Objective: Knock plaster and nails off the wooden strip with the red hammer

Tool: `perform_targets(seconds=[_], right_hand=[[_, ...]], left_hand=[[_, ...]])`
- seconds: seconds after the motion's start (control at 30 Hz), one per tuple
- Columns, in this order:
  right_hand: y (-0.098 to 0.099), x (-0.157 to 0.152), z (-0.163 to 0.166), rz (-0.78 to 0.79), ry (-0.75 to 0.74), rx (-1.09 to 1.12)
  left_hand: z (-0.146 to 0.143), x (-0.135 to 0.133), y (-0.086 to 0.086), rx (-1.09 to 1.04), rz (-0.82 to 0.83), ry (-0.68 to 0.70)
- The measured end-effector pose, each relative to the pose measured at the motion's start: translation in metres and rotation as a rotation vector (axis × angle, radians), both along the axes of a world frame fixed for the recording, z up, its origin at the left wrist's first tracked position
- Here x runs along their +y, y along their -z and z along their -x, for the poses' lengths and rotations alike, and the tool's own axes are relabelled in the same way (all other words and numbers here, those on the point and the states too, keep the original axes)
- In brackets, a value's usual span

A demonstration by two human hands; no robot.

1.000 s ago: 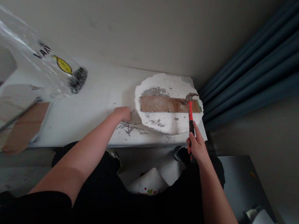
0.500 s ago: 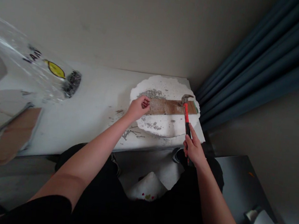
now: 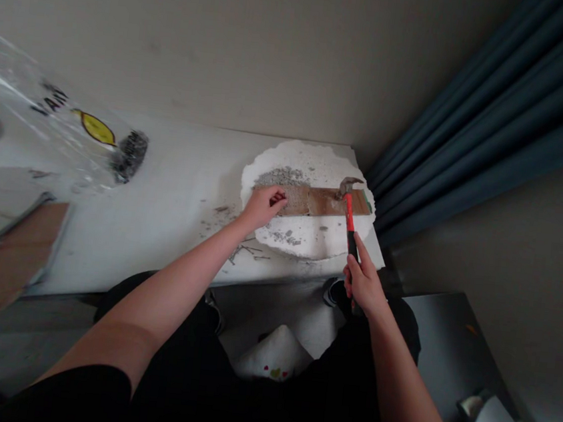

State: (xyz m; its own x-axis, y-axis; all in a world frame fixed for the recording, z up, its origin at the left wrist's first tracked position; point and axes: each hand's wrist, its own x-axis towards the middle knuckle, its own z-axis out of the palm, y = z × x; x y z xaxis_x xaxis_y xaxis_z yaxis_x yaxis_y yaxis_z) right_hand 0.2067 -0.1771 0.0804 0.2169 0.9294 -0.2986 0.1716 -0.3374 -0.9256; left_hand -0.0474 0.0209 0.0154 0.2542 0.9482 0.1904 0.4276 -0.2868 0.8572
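Brought left hand (image 3: 262, 208) up since a second ago, from beside the loose nails (image 3: 251, 251) on the white table (image 3: 178, 187) to the left part of the brown board (image 3: 320, 202); shifted only slightly over the last half second. From the head view, keeping left fingers curled well in, with thumb drawn close to the fingertips and barely a gap between. Cannot tell of anything pinched there, too small and dim to make out. Cannot tell of contact with the board either, only of a place right at its pitted half.

Gripping the hammer (image 3: 350, 217) in right hand (image 3: 366, 284), wrapped tight around the black lower handle, with one digit laid up along it. Keeping the claw head at the right part of the board, as before.

Find the board lying flat, left to right, across the round white slab (image 3: 304, 227), with grey crumbs (image 3: 286, 176) strewn behind its left half. See farther left a clear plastic bag (image 3: 98, 128) with yellow print, and to the right a blue curtain (image 3: 492, 119).
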Motion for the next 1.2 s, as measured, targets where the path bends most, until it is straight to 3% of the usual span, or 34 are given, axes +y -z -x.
perform_targets(seconds=[1.2], right_hand=[[0.0011,0.0006,-0.0009,-0.010,-0.013,-0.012]], left_hand=[[-0.0026,-0.0044,0.0024,0.127,-0.079,0.054]])
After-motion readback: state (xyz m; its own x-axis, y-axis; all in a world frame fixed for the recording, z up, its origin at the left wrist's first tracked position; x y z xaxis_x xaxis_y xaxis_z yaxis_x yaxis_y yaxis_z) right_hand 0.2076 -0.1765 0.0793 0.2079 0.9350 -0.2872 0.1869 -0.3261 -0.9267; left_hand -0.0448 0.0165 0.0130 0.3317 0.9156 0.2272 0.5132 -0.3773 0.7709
